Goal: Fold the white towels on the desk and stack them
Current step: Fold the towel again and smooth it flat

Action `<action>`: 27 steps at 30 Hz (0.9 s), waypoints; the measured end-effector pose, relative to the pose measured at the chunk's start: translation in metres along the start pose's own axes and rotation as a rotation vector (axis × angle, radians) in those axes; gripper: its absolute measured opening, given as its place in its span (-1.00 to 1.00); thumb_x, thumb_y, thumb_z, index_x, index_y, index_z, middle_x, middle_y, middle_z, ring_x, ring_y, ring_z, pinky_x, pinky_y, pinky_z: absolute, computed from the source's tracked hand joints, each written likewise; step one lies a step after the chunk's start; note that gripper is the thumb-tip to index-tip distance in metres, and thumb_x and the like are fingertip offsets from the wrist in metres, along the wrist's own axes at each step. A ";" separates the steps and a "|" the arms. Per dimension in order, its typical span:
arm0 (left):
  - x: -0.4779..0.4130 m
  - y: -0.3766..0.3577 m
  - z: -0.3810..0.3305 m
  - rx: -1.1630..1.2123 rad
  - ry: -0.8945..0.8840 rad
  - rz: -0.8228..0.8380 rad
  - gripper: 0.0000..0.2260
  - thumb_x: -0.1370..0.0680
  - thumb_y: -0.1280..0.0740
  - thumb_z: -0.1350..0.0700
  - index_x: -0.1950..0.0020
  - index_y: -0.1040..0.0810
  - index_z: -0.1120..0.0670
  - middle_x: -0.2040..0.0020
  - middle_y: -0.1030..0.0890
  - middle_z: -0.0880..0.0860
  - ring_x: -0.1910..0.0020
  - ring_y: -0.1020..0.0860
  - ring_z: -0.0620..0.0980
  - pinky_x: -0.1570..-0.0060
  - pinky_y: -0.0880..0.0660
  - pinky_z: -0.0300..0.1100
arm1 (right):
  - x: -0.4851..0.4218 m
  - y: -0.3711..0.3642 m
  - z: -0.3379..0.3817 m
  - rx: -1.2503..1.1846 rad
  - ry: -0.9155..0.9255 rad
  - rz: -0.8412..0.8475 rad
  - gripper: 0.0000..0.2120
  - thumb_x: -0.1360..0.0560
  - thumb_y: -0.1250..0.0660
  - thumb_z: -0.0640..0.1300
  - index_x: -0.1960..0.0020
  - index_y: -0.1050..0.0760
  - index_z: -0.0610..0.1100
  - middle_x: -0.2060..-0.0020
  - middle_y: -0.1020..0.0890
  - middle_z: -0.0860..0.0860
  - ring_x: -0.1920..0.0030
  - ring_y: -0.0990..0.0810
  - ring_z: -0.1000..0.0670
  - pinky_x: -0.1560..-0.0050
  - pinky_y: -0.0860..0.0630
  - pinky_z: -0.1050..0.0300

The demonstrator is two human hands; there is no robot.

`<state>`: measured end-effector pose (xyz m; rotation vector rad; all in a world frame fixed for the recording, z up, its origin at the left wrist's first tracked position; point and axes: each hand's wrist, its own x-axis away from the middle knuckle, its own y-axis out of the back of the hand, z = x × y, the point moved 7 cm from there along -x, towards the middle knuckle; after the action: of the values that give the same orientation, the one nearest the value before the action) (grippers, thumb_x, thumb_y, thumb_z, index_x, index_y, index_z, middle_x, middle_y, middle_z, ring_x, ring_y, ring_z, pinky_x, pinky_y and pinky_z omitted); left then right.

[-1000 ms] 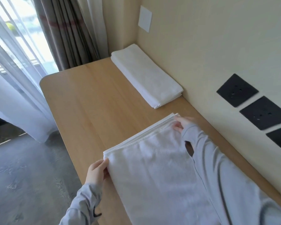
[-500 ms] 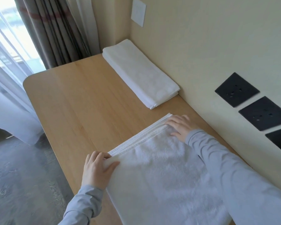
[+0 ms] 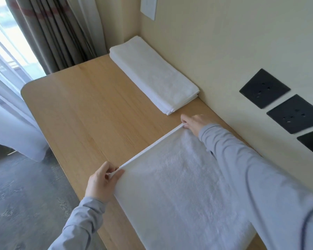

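The open towel (image 3: 179, 186) lies on the counter (image 3: 89, 105), near right, its far hem stretched between the hands; left hand (image 3: 101, 181) pinches the left corner, right hand (image 3: 193, 123) the right corner, well apart; the folded towel (image 3: 152, 74) lies beyond, lengthwise along the wall (image 3: 224, 51), nearer the right hand; two towels, one folded.

Both arms, grey-sleeved, extend forward. The left hand (image 3: 102, 183) pinches the left end of the far edge of the towel (image 3: 179, 192) between thumb and curled fingers; the right hand (image 3: 194, 123), back upward, grips that edge's right end.
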<state>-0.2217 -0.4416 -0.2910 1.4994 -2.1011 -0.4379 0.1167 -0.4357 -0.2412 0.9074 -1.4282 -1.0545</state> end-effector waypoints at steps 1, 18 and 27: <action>-0.001 0.001 0.001 0.020 0.022 -0.007 -0.76 -0.43 -0.45 0.15 0.33 -0.41 0.07 0.33 -0.58 -0.15 0.33 -0.47 -0.01 0.35 -0.37 -0.42 | -0.001 -0.003 0.001 -0.074 -0.024 -0.013 -0.83 -0.59 -0.14 -0.11 0.16 -0.22 -0.06 0.34 -0.40 0.00 0.22 -0.43 -0.06 0.21 -0.44 0.03; 0.046 -0.075 -0.061 -0.697 -0.396 0.115 -0.37 -0.61 0.15 -0.16 -0.40 -0.34 0.27 -0.41 -0.37 0.18 -0.40 -0.30 0.17 -0.42 -0.02 -0.05 | 0.075 -0.058 0.085 -0.144 0.265 -0.255 -0.51 -0.56 -0.08 -0.01 -0.45 -0.25 -0.16 -0.44 -0.30 -0.05 -0.47 -0.20 -0.05 -0.45 -0.12 -0.11; 0.040 -0.081 -0.051 -0.729 -0.345 0.118 -0.36 -0.59 0.16 -0.20 -0.46 -0.26 0.21 -0.45 -0.31 0.15 -0.44 -0.23 0.10 -0.45 0.07 -0.10 | 0.053 -0.054 -0.003 -0.156 -0.152 -0.191 -0.48 -0.63 0.01 -0.03 -0.52 0.08 -0.09 -0.53 0.06 0.03 -0.52 0.12 0.05 -0.51 0.11 -0.03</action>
<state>-0.1396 -0.5050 -0.2840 0.9087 -1.9242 -1.3211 0.1122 -0.5030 -0.2755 0.8780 -1.3796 -1.3838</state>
